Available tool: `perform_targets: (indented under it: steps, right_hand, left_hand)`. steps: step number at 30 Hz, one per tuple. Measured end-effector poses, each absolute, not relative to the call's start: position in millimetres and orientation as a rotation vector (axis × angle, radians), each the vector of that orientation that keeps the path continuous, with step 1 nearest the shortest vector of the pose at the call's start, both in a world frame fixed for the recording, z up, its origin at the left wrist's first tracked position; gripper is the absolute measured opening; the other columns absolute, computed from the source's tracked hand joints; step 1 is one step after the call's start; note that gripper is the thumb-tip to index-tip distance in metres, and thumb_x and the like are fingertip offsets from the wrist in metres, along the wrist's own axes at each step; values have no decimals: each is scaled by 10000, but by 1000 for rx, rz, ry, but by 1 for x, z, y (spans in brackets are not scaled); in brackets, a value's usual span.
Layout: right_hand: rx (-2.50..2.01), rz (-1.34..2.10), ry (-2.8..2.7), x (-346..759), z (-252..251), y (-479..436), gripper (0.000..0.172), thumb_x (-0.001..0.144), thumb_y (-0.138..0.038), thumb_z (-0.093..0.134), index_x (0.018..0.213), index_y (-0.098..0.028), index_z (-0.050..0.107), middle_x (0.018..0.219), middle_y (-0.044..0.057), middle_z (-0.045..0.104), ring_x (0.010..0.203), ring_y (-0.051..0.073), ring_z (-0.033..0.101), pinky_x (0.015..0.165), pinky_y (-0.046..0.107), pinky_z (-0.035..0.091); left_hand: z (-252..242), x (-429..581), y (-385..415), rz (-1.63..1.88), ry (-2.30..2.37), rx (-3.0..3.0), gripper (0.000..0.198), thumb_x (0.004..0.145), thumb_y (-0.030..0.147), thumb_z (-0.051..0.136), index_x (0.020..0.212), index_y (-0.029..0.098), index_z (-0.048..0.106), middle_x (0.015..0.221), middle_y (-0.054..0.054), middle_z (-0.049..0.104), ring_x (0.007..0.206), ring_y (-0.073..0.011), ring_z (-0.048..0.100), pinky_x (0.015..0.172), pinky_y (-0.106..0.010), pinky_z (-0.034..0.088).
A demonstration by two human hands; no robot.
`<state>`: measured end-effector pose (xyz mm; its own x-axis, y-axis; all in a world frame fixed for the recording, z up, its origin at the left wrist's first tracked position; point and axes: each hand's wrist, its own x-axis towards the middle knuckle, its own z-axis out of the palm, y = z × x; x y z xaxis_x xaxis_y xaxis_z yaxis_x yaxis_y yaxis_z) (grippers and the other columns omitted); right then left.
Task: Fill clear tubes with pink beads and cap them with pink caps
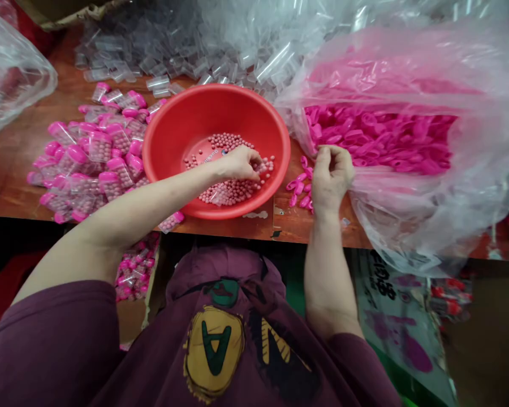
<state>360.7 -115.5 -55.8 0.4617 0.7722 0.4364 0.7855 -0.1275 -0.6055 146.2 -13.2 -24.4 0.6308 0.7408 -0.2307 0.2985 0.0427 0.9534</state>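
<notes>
My left hand [241,164] reaches into the red basin [216,208], its fingers curled down among the small pink beads [231,192]; whatever they hold is hidden. To the right of the basin, my right hand [332,169] has its thumb and fingers pressed together at the edge of the plastic bag [390,195]. What lies between those fingertips cannot be made out. Bright pink caps [385,138] fill the bag, and a few loose caps [301,183] lie on the table between hand and basin.
Filled, pink-capped bottles [97,150] are heaped left of the basin. Clear empty tubes [186,45] are piled behind it. Below the table edge stands a box of pink-capped bottles [138,268]. Another clear bag [14,73] lies at the far left.
</notes>
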Motion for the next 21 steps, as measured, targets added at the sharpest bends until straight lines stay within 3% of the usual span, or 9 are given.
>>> perform_targets:
  steps: [2,4,10,14,16,19,21]
  right_hand:
    - [-1992,-20,-1388,396,-69,-112,275,1043,-403,563,946,-210,734,962,134,761,959,302,709,977,546,584]
    - [-2115,-51,-1545,416,-82,-109,247,983,-393,627,847,-204,707,929,166,747,1027,354,689,988,615,560]
    - [-2070,-96,-1620,416,-102,-104,272,956,-408,648,736,-251,628,781,184,667,1080,433,649,959,711,465]
    - [-1908,-25,-1491,416,-90,-102,242,1011,-512,635,970,-287,713,1025,226,751,1099,423,667,972,667,459]
    - [-1765,75,-1333,411,-76,-101,269,1023,-552,637,1153,-325,701,1126,195,753,969,370,709,893,604,511]
    - [-1537,345,-1141,386,-50,-101,314,1003,-588,700,1238,-387,646,1036,102,730,685,262,674,672,505,550]
    - [-1384,627,-1118,358,-32,-102,283,981,-595,766,1166,-408,662,988,60,725,667,230,661,619,455,571]
  left_hand:
    - [-9,133,-18,379,812,1419,204,676,-16,815,668,161,713,694,22,668,699,-106,575,787,-274,496]
    - [4,121,-26,380,787,1265,147,753,1,789,750,139,738,776,8,710,739,-88,626,808,-261,510]
    - [22,91,-56,454,736,833,135,886,13,713,956,126,734,854,-28,740,804,-144,770,758,-292,608]
    - [23,74,-70,539,745,715,99,968,52,688,1008,141,704,842,-39,746,754,-139,771,667,-247,580]
    - [21,70,-74,552,839,726,82,1009,71,656,978,143,679,807,-37,742,654,-106,721,570,-205,494]
    - [19,68,-77,540,853,737,77,1043,106,619,996,150,661,848,-54,773,615,-96,701,537,-203,462]
    - [18,68,-78,549,799,706,52,1040,125,620,1019,156,655,877,-56,777,655,-113,728,570,-220,503]
